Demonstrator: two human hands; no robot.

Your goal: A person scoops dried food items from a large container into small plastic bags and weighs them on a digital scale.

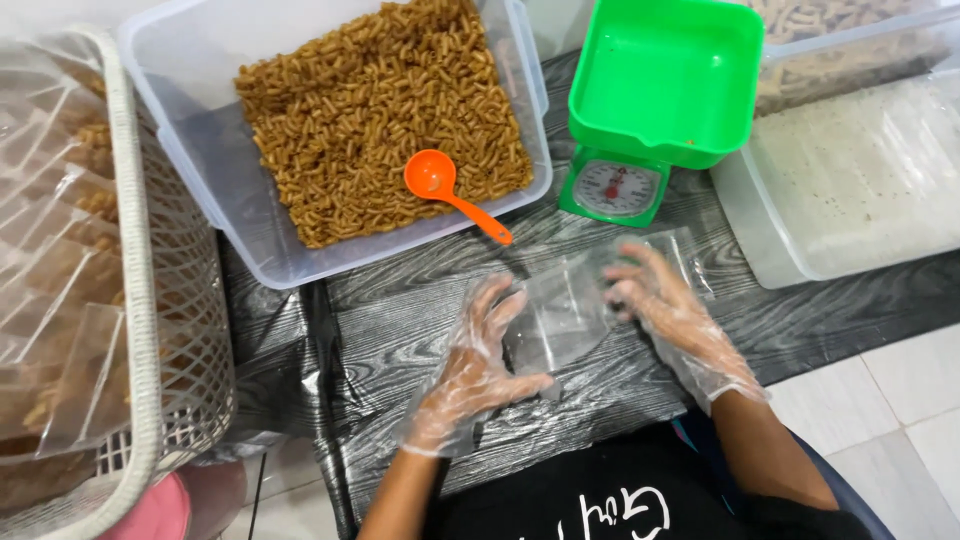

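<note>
A clear tub [200, 190] of brown snack sticks [380, 110] sat at the top left of the dark wood-grain table [400, 320], an orange scoop [445, 190] lying at the heap's near edge with its handle over the rim. Right of it stood a green kitchen scale [650, 100], its round dial facing the person, and beyond that a lidded clear tub [850, 180]. A white basket [150, 300] of filled clear packets [60, 330] lined the left edge. A bare strip of table lay between the tubs and the person. There an empty clear plastic bag [560, 315] lay flat between both gloved hands: the left hand [470, 370] had fingers spread, thumb touching the bag's near corner; the right hand [670, 320] pressed loosely spread fingertips on its right edge, neither hand closed on it
</note>
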